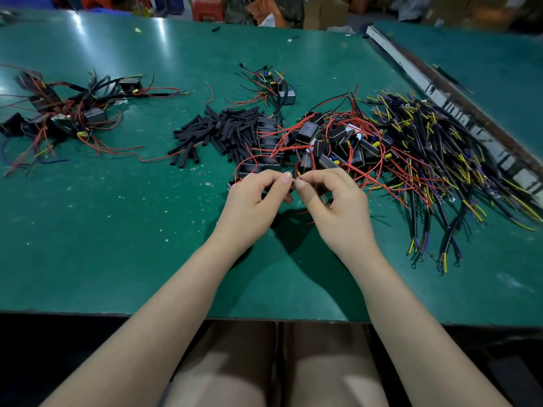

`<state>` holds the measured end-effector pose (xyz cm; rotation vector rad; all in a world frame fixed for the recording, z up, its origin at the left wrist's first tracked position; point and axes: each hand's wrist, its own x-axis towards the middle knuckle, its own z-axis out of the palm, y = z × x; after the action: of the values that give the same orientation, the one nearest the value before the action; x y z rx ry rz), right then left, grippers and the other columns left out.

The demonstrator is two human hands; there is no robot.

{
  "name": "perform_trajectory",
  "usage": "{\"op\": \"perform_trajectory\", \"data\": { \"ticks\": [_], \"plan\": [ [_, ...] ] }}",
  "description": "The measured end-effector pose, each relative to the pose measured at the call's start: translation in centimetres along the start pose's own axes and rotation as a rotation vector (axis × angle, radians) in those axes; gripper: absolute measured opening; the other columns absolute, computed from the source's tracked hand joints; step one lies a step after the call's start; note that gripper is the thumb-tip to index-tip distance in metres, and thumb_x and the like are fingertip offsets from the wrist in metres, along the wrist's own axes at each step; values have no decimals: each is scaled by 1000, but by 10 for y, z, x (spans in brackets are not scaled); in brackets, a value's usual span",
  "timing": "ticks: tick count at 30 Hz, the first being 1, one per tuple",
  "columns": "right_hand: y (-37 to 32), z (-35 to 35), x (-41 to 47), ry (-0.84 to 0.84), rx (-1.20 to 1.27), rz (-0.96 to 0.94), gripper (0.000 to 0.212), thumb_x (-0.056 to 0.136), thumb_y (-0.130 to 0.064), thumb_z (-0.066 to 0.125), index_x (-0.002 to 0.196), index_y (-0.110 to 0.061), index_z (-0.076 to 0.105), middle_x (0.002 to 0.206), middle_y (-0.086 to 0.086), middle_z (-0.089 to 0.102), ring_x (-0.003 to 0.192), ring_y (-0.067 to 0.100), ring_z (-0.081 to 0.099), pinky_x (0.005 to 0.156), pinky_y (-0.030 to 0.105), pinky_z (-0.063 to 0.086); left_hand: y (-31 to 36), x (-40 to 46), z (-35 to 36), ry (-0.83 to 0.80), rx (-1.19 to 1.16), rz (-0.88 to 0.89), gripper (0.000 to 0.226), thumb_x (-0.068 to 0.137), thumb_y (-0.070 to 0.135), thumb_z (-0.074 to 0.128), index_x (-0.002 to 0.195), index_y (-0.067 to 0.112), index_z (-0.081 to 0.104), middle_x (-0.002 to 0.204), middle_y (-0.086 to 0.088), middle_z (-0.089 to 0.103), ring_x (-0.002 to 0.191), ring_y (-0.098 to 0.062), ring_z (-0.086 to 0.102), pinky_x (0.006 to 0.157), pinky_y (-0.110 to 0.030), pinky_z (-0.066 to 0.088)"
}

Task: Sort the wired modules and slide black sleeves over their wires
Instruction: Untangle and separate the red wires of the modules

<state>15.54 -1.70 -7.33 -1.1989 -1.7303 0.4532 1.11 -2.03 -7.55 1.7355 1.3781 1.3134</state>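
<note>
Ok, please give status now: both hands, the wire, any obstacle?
Left hand and right hand pinch together at a red wire. Black sleeves piled beyond, untouched. Nothing in the way.

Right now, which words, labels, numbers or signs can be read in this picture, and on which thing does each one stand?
No text can be read.
Small black box module in the middle heap: a faint pale mark on its top face, too blurred to read.
White strip with dark marks along the right table edge: blurred, unreadable.
Orange plastic crate behind the green table: no legible print.
</note>
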Motion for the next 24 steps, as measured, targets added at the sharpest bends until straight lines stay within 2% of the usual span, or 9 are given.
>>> {"op": "perform_trajectory", "data": {
  "ticks": [3, 6, 11, 14, 18, 21, 24],
  "plan": [
    [1, 0, 0, 8, -26, -26, 12, 93, -13, 61, 97, -5, 70, 93, 5, 62, 85, 13, 56, 78, 16, 41, -1, 1, -1, -7, -1, -5, 20, 92, 38, 49, 76, 37, 61, 69, 24, 64, 64, 0, 51, 66, -28, 41],
    [2, 0, 0, -5, -32, -26, 13, 94, -11, 58, 97, -4, 69, 94, 6, 61, 84, 11, 54, 78, 13, 39, -1, 0, -1, 5, -29, -18, 16, 92, 32, 54, 79, 35, 63, 68, 20, 65, 60, -1, 50, 60, -26, 40],
    [3, 0, 1, -22, -14, 12, 15, 96, -11, 56, 101, -5, 68, 96, 3, 58, 88, 11, 53, 80, 13, 39, 3, -2, -2, -1, -58, -57, 16, 84, 19, 60, 81, 35, 63, 74, 7, 68, 74, -10, 61, 71, -28, 48],
    [3, -1, 2, -4, 21, 49, 14, 95, -13, 57, 101, -9, 70, 94, -2, 58, 89, 11, 54, 81, 15, 40, 5, -2, -4, 6, -102, -61, 16, 75, 21, 59, 82, 35, 61, 80, -1, 68, 79, -20, 61, 72, -34, 49],
    [3, -1, 1, -29, 24, 61, 15, 95, -17, 58, 100, -10, 71, 92, -1, 60, 86, 7, 54, 79, 10, 38, 5, -2, -5, 13, -148, -48, 14, 75, 21, 59, 82, 32, 56, 81, -8, 66, 83, -28, 61, 78, -45, 48],
    [2, 0, 0, -37, 44, 53, 16, 95, -21, 59, 100, -11, 71, 92, -6, 59, 88, 3, 54, 80, 10, 38, 3, -3, -5, 4, -167, -34, 13, 77, 20, 60, 81, 30, 52, 79, 0, 62, 85, -31, 62, 83, -53, 47],
    [2, 1, 1, -30, 49, 69, 13, 94, -21, 61, 100, -14, 70, 92, -11, 56, 87, 1, 53, 74, 8, 35, 3, -3, -4, -10, -166, -14, 14, 79, 22, 61, 81, 30, 50, 81, 5, 60, 89, -30, 63, 87, -55, 46]
  ]
}}
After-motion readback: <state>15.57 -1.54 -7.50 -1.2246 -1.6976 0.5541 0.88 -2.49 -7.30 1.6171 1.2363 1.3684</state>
